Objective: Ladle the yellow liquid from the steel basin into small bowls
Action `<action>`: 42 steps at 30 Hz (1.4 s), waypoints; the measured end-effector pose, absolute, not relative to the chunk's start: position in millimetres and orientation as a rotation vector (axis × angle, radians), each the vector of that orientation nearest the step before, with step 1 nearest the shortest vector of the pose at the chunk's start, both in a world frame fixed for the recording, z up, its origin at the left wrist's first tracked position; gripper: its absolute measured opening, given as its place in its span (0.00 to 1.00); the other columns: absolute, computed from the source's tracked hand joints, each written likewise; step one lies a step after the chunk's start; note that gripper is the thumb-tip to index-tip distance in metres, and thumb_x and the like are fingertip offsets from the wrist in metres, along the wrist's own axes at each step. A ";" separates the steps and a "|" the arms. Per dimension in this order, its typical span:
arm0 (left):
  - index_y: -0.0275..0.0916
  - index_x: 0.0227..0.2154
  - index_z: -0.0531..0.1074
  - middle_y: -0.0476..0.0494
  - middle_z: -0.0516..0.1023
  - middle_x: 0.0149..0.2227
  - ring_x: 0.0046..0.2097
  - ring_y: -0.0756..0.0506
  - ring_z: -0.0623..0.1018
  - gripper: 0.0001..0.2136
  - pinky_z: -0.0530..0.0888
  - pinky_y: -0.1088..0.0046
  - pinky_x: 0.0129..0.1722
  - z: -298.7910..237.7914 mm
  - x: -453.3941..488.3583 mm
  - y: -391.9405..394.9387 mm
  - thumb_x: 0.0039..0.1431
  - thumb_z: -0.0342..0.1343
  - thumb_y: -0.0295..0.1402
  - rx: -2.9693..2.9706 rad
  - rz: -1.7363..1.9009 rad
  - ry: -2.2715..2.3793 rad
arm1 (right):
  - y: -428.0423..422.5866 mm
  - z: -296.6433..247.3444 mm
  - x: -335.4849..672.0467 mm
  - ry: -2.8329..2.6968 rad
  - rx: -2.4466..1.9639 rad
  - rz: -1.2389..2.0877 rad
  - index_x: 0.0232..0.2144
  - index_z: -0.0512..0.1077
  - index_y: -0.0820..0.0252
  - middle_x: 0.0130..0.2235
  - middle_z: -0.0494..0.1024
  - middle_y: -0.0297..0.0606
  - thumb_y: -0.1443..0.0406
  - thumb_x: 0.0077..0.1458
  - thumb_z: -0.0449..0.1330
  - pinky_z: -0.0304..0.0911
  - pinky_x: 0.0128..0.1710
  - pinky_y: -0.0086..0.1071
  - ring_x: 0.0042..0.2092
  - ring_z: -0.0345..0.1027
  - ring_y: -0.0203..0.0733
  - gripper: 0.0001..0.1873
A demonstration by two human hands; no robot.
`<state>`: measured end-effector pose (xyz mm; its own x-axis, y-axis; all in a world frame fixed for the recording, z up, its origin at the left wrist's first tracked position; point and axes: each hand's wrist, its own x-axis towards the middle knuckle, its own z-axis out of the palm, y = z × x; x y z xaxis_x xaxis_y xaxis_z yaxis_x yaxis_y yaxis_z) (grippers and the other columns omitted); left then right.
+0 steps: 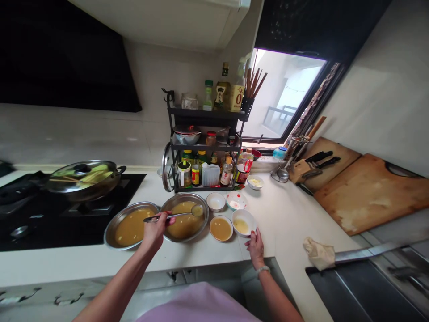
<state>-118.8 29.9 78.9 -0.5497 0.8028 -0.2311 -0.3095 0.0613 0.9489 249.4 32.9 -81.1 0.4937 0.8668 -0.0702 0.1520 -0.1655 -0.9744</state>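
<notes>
My left hand (156,230) is closed round the handle of a ladle (197,210), whose bowl is over the brown liquid in a round metal basin (205,226). My right hand (255,246) grips the near rim of a small white bowl (252,219) with some yellowish liquid in it. Just left of that stands a bowl of brown liquid (221,228). Behind these are a small white bowl (216,202) and a bowl with red dots (236,201). A second metal basin (110,235) of brown liquid lies left of my left hand.
A lidded pan (83,179) sits on the black stove at left. Behind the bowls rises a black rack (208,146) of bottles and jars. Cutting boards (375,192) and a knife block (303,169) lean at right, near the sink (362,286). A small bowl (255,182) holds pale pieces.
</notes>
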 end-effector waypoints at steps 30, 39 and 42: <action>0.37 0.37 0.77 0.41 0.78 0.33 0.32 0.49 0.78 0.12 0.75 0.74 0.33 64.1 25.8 36.9 0.62 0.49 0.35 2.171 1.126 0.834 | 29.9 -87.3 244.7 -0.921 -1.638 0.676 0.59 0.61 0.69 0.29 0.76 0.38 0.45 0.52 0.49 0.61 0.18 0.32 0.20 0.65 0.39 0.41; 0.33 0.37 0.75 0.41 0.81 0.25 0.28 0.43 0.81 0.18 0.78 0.68 0.30 58.4 -78.8 35.4 0.57 0.51 0.45 1.205 1.487 1.489 | 32.3 -91.2 248.4 -0.942 -1.643 0.691 0.58 0.62 0.70 0.28 0.75 0.38 0.43 0.51 0.49 0.62 0.22 0.34 0.19 0.65 0.40 0.43; 0.35 0.35 0.75 0.41 0.80 0.23 0.26 0.41 0.81 0.17 0.77 0.68 0.28 41.3 -121.4 28.4 0.55 0.51 0.44 1.227 1.418 1.746 | 33.1 -93.7 249.6 -0.945 -1.655 0.689 0.57 0.62 0.71 0.29 0.76 0.40 0.43 0.50 0.49 0.62 0.22 0.34 0.20 0.65 0.41 0.44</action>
